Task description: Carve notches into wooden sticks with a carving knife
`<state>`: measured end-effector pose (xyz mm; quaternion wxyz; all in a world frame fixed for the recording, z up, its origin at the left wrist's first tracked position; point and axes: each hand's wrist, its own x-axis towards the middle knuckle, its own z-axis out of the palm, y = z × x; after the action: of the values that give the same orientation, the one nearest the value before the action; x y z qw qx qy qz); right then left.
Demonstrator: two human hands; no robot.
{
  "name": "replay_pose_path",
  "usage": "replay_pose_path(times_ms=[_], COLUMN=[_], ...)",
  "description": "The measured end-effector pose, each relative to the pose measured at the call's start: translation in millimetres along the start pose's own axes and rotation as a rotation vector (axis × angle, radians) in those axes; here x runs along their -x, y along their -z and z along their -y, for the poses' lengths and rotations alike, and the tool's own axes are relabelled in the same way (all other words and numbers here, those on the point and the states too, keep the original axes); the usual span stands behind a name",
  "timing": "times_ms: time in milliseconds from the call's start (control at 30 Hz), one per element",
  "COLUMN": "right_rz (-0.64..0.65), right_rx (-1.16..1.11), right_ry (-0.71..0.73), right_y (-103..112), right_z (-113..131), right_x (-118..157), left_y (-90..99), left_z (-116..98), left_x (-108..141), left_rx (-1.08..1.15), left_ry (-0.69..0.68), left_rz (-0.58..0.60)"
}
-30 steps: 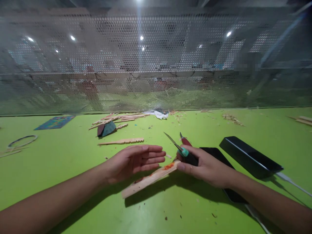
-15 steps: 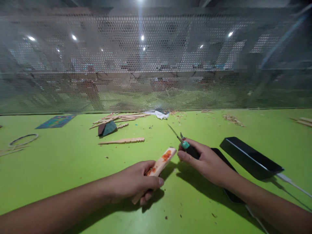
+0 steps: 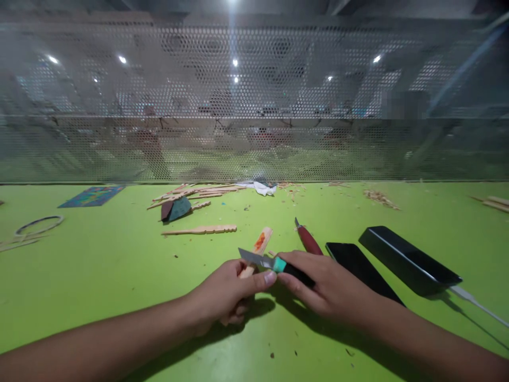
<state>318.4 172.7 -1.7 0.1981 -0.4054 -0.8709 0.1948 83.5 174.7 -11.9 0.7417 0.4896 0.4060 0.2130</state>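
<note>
My left hand (image 3: 234, 292) is closed round a short pale wood piece (image 3: 265, 233) with an orange-red stain on its upper face. My right hand (image 3: 314, 278) grips a carving knife (image 3: 294, 270) by its black handle with a teal collar. The knife's blade (image 3: 252, 257) lies across the wood piece, and my left thumb is close to the collar. Just beyond my right hand rests a second knife (image 3: 308, 239) with a red handle. A carved wooden stick (image 3: 199, 229) lies on the green table (image 3: 99, 265).
Carved sticks (image 3: 214, 190), folded sandpaper (image 3: 175, 208) and white tissue (image 3: 264, 188) sit at the back, before a perforated screen (image 3: 254, 106). At right are a black phone (image 3: 361, 268) and a black box-shaped device (image 3: 409, 260) with a white cable. A ring (image 3: 38, 225) and patterned card (image 3: 92, 196) lie left.
My right hand has moved down and left, bringing the blade from upright beside the wood piece to across it. The red-handled knife and phone are now less covered.
</note>
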Motion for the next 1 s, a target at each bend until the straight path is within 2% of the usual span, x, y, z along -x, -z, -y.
replay_pose_path(times_ms=[133, 300, 567, 867, 1000], right_rz=[0.053, 0.046, -0.119, -0.208, -0.226], right_rx=[0.027, 0.078, 0.326, 0.422, 0.474], right_ry=[0.058, 0.068, 0.128, 0.105, 0.083], right_y=[-3, -7, -18, -24, -34], right_z=[7, 9, 12, 17, 20], right_x=[3, 6, 10, 8, 11], left_y=[-1.5, -3.8, -14.0, -15.1, -14.4], left_z=[2, 2, 5, 5, 6], left_x=[0, 0, 0, -2, -4], left_rx=[-0.004, 0.035, 0.015, -0.028, -0.027], left_ry=[-0.043, -0.105, -0.198, -0.158, -0.130], left_rz=[0.016, -0.014, -0.117, -0.201, -0.213])
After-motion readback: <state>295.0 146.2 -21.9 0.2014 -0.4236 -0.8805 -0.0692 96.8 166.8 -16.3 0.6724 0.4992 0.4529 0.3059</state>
